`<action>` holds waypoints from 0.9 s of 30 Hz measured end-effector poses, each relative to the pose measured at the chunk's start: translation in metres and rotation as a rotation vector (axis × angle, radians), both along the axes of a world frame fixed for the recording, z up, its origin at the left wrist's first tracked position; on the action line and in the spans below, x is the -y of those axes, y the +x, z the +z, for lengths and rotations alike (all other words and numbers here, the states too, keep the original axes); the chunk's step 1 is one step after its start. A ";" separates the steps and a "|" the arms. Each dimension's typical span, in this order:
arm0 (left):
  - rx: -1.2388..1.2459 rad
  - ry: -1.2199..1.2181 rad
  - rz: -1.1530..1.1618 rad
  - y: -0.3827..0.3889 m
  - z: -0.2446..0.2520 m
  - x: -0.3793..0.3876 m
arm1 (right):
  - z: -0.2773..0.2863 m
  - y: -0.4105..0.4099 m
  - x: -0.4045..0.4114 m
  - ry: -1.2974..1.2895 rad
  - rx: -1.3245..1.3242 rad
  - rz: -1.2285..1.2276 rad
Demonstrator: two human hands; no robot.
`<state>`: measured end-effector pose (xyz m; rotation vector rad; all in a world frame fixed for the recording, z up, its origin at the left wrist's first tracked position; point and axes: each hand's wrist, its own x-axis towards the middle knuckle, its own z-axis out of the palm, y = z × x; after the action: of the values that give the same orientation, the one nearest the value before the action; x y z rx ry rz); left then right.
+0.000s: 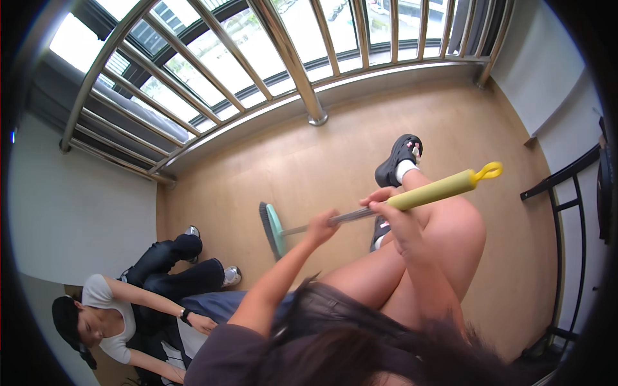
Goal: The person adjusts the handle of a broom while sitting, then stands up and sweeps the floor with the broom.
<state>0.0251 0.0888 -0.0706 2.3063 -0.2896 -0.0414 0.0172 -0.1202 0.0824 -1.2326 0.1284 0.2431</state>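
Note:
A push broom with a green head (pixel 275 228), dark bristles and a metal shaft lies across the view before me. Its head is over the wood-look floor to the left, and its yellow-green foam grip (pixel 432 190) with a yellow hanging loop points to the upper right. My left hand (pixel 322 227) is closed around the metal shaft, nearer the head. Close to the lower end of the foam grip, my right hand (pixel 393 212) holds the shaft, with some fingers partly extended. My bare legs and dark clogs show below and behind the handle.
A person (pixel 113 304) in a white top and dark trousers sits at the lower left, close beside me. A metal railing (pixel 289 53) stands before the windows. A black metal frame (pixel 560 193) is at the right by the white wall. Wood-look floor (pixel 231 169) spreads between them.

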 end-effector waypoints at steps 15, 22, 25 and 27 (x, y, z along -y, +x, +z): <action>-0.066 -0.056 0.106 -0.005 0.009 0.063 | 0.005 0.004 0.023 0.159 0.000 -0.488; -0.259 -0.333 -0.224 -0.012 0.043 0.145 | 0.032 0.000 0.076 0.182 0.394 -0.902; -0.352 -0.412 -0.248 -0.010 0.048 0.142 | 0.034 0.001 0.072 0.163 0.393 -0.873; -0.339 -0.430 -0.283 -0.008 0.046 0.133 | 0.031 0.001 0.066 0.189 0.385 -0.858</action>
<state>0.0171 -0.0441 -0.0250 1.7815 -0.4028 -0.4629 0.0187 -0.1859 0.1137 -0.9218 0.2790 -0.7089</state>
